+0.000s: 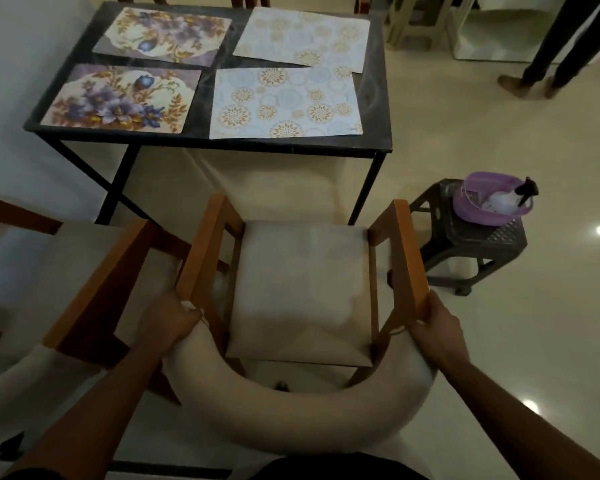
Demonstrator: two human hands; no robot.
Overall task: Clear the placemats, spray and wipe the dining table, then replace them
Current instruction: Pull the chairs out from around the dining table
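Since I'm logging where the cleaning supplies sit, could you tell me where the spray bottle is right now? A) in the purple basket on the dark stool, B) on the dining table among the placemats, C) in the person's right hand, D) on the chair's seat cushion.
A: the spray bottle lies in the purple basket on the dark stool, right of the table, while both hands grip the chair.

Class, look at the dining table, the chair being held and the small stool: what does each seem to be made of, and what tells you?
Dining table: dark, faintly marbled top, perhaps stone or laminate, on thin black legs that look like metal.
Chair: orange-brown wooden arms with a smooth finish; pale padded seat and curved back, probably fabric or leatherette.
Stool: dark moulded plastic, judging by its perforated lattice top.
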